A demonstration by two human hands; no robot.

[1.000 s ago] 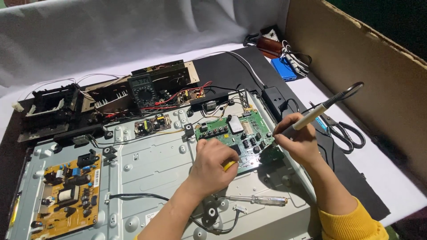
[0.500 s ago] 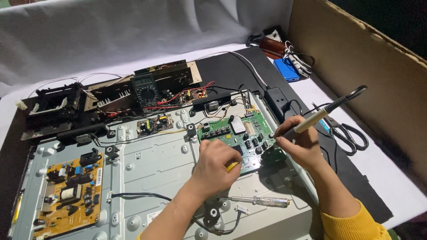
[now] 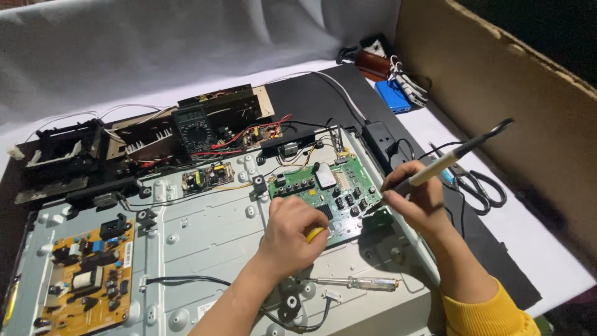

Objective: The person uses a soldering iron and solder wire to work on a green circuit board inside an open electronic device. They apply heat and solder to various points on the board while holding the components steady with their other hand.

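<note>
My right hand (image 3: 418,200) grips a soldering iron (image 3: 448,160) like a pen, its tip down on the right side of a green circuit board (image 3: 326,190). My left hand (image 3: 290,233) is closed around a small yellow object (image 3: 314,234) at the board's near edge; what that object is stays unclear. The green board lies on a grey metal back panel (image 3: 211,249). A yellow sleeve covers my right forearm (image 3: 485,314).
A tan power board (image 3: 84,280) sits at the panel's left. A screwdriver (image 3: 357,283) lies near my left wrist. A multimeter (image 3: 194,129) and dark chassis parts stand behind. Scissors (image 3: 476,186) lie right; a cardboard wall (image 3: 516,87) rises beyond them.
Both hands stay on the green board, nearly still. The view has shifted slightly, so things sit a little lower and further right.
</note>
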